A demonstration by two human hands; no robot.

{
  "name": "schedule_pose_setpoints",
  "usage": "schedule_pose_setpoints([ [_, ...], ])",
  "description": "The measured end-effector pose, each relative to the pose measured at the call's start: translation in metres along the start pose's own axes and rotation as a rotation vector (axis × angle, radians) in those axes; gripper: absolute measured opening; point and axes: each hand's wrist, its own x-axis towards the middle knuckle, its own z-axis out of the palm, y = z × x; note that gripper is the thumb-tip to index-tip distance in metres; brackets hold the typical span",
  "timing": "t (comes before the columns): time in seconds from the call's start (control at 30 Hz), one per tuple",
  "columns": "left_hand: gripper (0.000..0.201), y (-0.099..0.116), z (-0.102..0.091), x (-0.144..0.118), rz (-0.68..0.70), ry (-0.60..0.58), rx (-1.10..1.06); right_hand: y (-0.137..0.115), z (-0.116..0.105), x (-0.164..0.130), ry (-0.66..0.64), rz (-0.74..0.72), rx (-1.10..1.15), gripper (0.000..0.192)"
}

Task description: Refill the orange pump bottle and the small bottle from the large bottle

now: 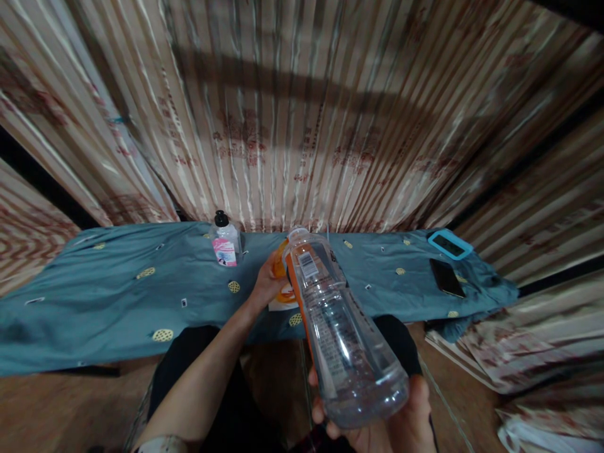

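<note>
Head view: our right hand point(401, 421) grips the clear bottle point(340, 327) by its base, tilted away over the worktop point(117, 296). Our left hand point(268, 283) closes around an orange object point(283, 277) beside its neck; we should steady both.

A small black-capped bottle point(225, 242) is seen centre-left on the blue-clothed desk point(117, 296); a phone point(446, 277) and blue-cased device point(449, 244) are seen at right.
</note>
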Motion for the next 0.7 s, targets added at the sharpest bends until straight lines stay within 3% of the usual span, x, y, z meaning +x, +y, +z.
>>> schedule_pose_setpoints([
  [0.7, 0.064, 0.008, 0.001, -0.002, -0.024, -0.042, -0.062, -0.003, 0.001, 0.0, 0.058, -0.007, -0.041, 0.071],
])
